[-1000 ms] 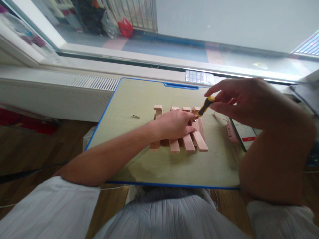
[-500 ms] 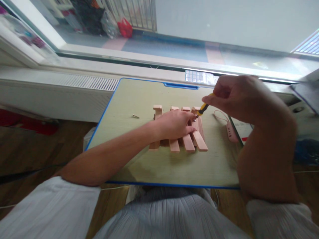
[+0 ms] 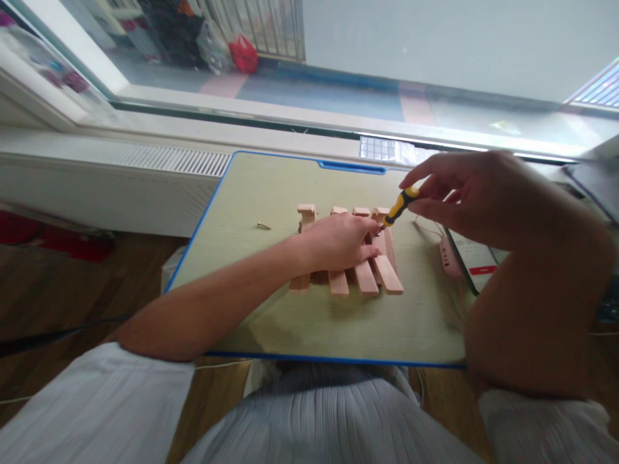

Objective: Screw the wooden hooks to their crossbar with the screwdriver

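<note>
A yellow and black screwdriver point(image 3: 399, 207) stands tilted, its tip down at the far end of the rightmost slat. My right hand point(image 3: 464, 193) has its thumb and fingers loosely around the handle's top end. Under my left hand point(image 3: 341, 241) lies a pinkish wooden piece point(image 3: 366, 277) made of several slats with curved far ends. Thumb and fingers of that hand press against the right-hand slats, close beside the screwdriver tip. The palm hides the middle of the wood. On the board to the left rests a loose screw point(image 3: 264, 225), touched by neither hand.
The work surface is a small table point(image 3: 251, 187) with a blue rim. At its right side lie a pink power strip point(image 3: 449, 258) with a cord and a phone or tablet point(image 3: 476, 264). Beyond are a radiator point(image 3: 169, 158) and a window.
My right hand has shifted to the right and its fingers have loosened and spread around the screwdriver handle, baring more of it. My left hand and the wood have stayed in place.
</note>
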`<state>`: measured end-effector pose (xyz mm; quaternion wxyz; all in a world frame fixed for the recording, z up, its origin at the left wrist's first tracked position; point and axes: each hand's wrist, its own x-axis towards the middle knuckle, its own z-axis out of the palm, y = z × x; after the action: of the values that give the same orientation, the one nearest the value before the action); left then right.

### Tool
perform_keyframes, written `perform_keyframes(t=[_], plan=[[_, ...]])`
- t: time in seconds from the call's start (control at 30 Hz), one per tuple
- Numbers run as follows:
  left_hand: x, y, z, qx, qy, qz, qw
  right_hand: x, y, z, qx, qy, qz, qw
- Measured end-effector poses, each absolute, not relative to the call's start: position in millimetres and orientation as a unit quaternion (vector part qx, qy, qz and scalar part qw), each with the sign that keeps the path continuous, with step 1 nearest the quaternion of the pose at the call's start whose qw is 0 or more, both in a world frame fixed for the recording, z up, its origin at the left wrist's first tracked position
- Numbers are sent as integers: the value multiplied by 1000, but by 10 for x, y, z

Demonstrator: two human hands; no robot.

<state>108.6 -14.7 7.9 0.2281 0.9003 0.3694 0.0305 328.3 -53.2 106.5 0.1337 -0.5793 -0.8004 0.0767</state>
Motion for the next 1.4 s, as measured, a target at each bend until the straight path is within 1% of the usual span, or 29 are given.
perform_keyframes(t=[0.2,0.33,0.43,0.7,1.0,1.4], plan=[[1083,-142,79,906,364,30,214,3217,-528,1045,-584,-799,59,130],[1094,-141,79,907,367,25,205,3169,-471,973,-600,-785,22,152],[1097,-145,83,906,369,24,207,3149,-438,940,-607,-781,3,143],[1090,-154,78,904,369,35,214,3162,-488,980,-586,-795,47,152],[1085,-137,60,906,362,37,218,3235,-540,1035,-566,-808,85,142],[1101,-142,70,900,375,22,220,3195,-480,964,-607,-783,-3,136]])
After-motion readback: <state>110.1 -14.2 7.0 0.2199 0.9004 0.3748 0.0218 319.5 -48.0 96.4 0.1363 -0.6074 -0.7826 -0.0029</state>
